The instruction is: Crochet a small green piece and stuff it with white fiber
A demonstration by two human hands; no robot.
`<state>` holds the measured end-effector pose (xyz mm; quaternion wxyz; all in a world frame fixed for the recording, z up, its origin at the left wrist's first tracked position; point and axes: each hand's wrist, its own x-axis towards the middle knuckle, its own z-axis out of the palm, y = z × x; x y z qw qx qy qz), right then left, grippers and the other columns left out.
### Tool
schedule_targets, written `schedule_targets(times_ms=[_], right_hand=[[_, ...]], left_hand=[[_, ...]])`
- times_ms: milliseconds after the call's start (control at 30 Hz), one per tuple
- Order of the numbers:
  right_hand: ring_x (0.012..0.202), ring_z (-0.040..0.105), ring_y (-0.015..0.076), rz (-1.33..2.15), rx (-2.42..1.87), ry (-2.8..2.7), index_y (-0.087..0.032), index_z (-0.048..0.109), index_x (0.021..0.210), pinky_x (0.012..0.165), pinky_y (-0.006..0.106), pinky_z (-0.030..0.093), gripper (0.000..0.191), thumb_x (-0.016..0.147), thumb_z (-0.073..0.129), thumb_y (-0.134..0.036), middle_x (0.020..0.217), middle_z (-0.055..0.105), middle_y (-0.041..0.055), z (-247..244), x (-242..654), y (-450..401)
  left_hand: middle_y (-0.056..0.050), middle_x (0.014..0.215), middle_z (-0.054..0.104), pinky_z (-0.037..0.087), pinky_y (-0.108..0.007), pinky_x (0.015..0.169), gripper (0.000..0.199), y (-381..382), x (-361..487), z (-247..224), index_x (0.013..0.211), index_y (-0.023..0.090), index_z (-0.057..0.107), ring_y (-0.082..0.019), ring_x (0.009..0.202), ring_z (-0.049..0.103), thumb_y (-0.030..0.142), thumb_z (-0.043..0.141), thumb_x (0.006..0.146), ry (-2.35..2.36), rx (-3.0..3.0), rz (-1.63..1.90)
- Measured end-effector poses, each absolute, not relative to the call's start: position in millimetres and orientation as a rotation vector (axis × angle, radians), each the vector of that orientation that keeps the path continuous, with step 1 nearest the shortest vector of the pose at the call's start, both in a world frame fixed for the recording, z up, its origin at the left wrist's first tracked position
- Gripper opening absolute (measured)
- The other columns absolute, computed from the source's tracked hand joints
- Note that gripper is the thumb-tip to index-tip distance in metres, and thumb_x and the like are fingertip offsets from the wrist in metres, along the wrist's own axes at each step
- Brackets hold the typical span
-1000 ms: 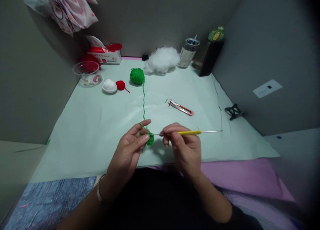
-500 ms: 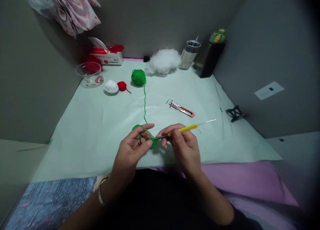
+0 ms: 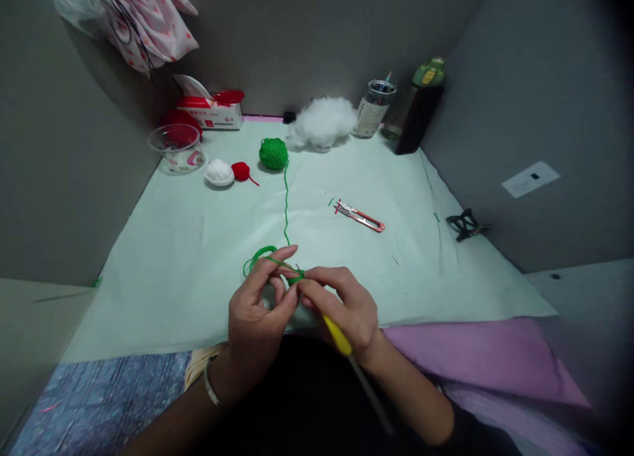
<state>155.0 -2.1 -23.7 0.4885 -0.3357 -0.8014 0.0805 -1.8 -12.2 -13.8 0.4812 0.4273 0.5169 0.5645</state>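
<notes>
My left hand [image 3: 260, 307] pinches a small green crocheted piece [image 3: 296, 278], with green yarn looped over its raised index finger. Against the piece's right side, the fingertips of my right hand [image 3: 347, 304] are closed. That hand also holds a crochet hook with a yellow handle [image 3: 337, 335]; its rear metal end points down toward my body, and its front tip is mostly hidden by the fingers. A strand of yarn [image 3: 286, 205] runs from the green ball [image 3: 273, 154] down to my left hand. Loose green loops [image 3: 251, 261] lie left of the fingers.
Orange thread snips [image 3: 360, 217] lie beyond my hands. Farther back are white [image 3: 218, 172] and red yarn balls [image 3: 240, 171], white stuffing [image 3: 324, 121], a jar [image 3: 371, 113] and a bottle [image 3: 419, 106]. A plastic tub [image 3: 181, 154] stands left, a black clip [image 3: 464, 225] right.
My right hand has turned and moved down-left, swinging the hook from pointing up-right to pointing down-right. My left hand has shifted slightly left, and more green loops show beside it.
</notes>
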Motion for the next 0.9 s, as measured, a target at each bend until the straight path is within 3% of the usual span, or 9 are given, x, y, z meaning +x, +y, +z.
schedule_targets(times_ms=[100,233,300,400,500,633,900], right_hand=[[0.103,0.074,0.0227,0.107,-0.817,-1.930,-0.029,0.073,0.128,0.084,0.035,0.064,0.039,0.095,0.068,-0.009,0.110,0.077,0.0085,-28.7,156.4,-3.3],[0.093,0.071,0.0205,0.502,-0.831,-1.617,-0.027,0.075,0.121,0.079,0.036,0.061,0.029,0.101,0.059,-0.013,0.103,0.076,0.0069,-23.5,155.0,-4.1],[0.082,0.068,0.0184,0.756,-0.825,-1.433,-0.026,0.078,0.111,0.072,0.035,0.058,0.025,0.104,0.055,-0.017,0.095,0.074,0.0052,-18.9,152.8,-1.7],[0.083,0.068,0.0185,0.943,-0.803,-1.339,-0.025,0.079,0.100,0.071,0.034,0.056,0.020,0.104,0.059,-0.025,0.092,0.073,0.0050,-15.6,149.0,3.1],[0.091,0.069,0.0190,0.937,-0.812,-1.367,-0.025,0.079,0.102,0.078,0.035,0.057,0.018,0.103,0.062,-0.024,0.093,0.075,0.0047,-16.2,147.3,3.5],[0.085,0.069,0.0187,0.919,-0.821,-1.408,-0.024,0.080,0.102,0.076,0.036,0.058,0.017,0.102,0.064,-0.027,0.093,0.074,0.0055,-17.7,150.0,-0.5],[0.054,0.057,0.0102,1.378,-0.794,-0.959,-0.019,0.072,0.081,0.051,0.023,0.049,0.027,0.095,0.070,-0.042,0.074,0.066,0.0007,-14.4,159.5,12.7]], left_hand=[[0.000,0.086,0.064,0.046,-0.021,0.065,0.054,-6.8,-4.3,-13.4,0.137,0.022,0.070,-0.008,0.064,0.050,0.024,0.082,0.084,0.976,0.698,1.190],[0.003,0.082,0.060,0.031,-0.015,0.048,0.052,3.4,-11.8,-11.1,0.129,0.016,0.073,0.000,0.050,0.025,0.022,0.086,0.079,0.793,0.458,1.076],[0.001,0.087,0.063,0.036,-0.014,0.052,0.051,4.3,-13.0,-9.9,0.128,0.017,0.074,-0.001,0.054,0.036,0.021,0.087,0.079,0.825,0.500,1.142],[-0.002,0.092,0.069,0.050,-0.020,0.079,0.052,0.6,-9.9,-9.1,0.132,0.019,0.072,-0.010,0.081,0.062,0.025,0.085,0.082,0.864,0.653,1.163],[-0.002,0.093,0.070,0.052,-0.028,0.093,0.060,-2.8,-6.0,-9.1,0.138,0.021,0.066,-0.016,0.095,0.066,0.027,0.085,0.082,0.889,0.746,1.173],[0.000,0.088,0.068,0.051,-0.027,0.090,0.072,-0.8,-7.8,-9.6,0.145,0.020,0.060,-0.015,0.089,0.066,0.024,0.087,0.079,0.863,0.714,1.155],[0.000,0.080,0.060,0.043,-0.019,0.063,0.060,1.2,-14.3,-11.8,0.131,0.017,0.074,-0.008,0.067,0.052,0.026,0.090,0.074,0.637,0.500,0.906]])
